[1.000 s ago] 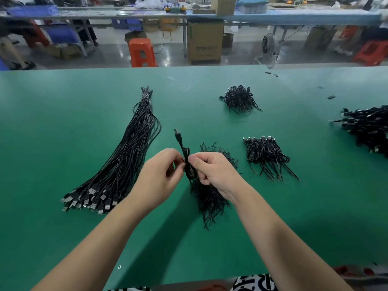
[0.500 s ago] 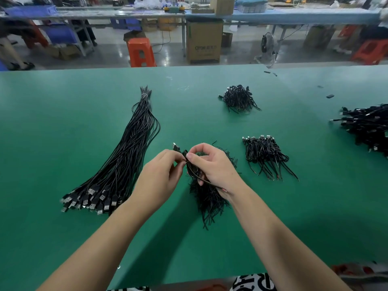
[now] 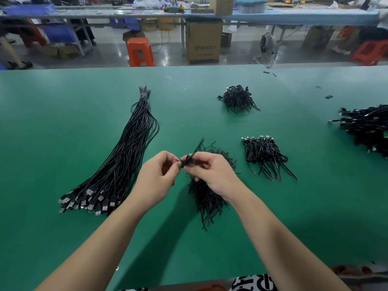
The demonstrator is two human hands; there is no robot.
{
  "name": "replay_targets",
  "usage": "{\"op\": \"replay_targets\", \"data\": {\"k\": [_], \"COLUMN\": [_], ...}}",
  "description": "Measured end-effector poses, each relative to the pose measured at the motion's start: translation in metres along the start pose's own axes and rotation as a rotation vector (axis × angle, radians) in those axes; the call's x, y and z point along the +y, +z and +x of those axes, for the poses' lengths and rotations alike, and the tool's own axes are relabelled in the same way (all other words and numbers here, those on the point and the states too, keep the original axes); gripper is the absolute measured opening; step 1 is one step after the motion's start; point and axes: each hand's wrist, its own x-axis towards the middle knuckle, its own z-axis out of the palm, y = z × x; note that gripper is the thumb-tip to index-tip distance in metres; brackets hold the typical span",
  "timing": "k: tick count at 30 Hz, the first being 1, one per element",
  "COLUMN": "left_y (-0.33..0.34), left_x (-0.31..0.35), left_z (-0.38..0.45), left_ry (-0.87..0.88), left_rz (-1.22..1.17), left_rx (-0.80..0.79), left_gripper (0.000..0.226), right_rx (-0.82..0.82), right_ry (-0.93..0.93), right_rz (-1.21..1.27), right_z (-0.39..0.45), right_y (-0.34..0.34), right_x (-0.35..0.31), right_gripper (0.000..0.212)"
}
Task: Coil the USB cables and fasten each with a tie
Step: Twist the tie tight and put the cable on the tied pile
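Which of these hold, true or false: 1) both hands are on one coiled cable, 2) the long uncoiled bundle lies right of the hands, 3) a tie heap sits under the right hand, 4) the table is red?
1) True: left hand and right hand pinch the coiled cable between them.
2) False: the uncoiled bundle lies left of the hands.
3) True: the tie heap lies beneath the right hand.
4) False: the table is green.
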Motion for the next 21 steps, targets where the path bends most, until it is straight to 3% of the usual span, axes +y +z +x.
{"op": "replay_targets", "data": {"k": [2,7,11,14,17,21], "left_y": [0.001,-0.004,-0.004,-0.004,-0.006,-0.009], "left_x": [0.004,0.010,0.006,0.005,0.003,-0.001], "left_z": [-0.004,-0.009,-0.008,-0.011,-0.010,-0.002], "left_ry": [0.128,0.550,0.744,0.678,0.419,0.140], "left_rz": [0.168,0.547,0.774,0.688,0.404,0.134], "left_rx": [0.024,-0.013,-0.033,-0.022,0.038,0.058], "left_gripper": [0.012,0.005,0.011,0.011,0.005,0.018], "right_rx": [0.058,0.022,-0.013,-0.045,-0.094,-0.180], "right_ry": [0.016,0.095,0.137,0.139,0.135,0.093], "right_rz": [-0.085,-0.019,0.052,0.155,0.287,0.303], "right_z": [0.001,0.000,0.001,0.000,0.001,0.001], "right_y": [-0.002,0.001,0.002,0.004,0.003,0.002], "right_x": [0.000,0.001,-0.002,-0.004,-0.003,-0.002], "right_gripper": [0.005,0.023,0.010,0.006,0.015,0.028]}}
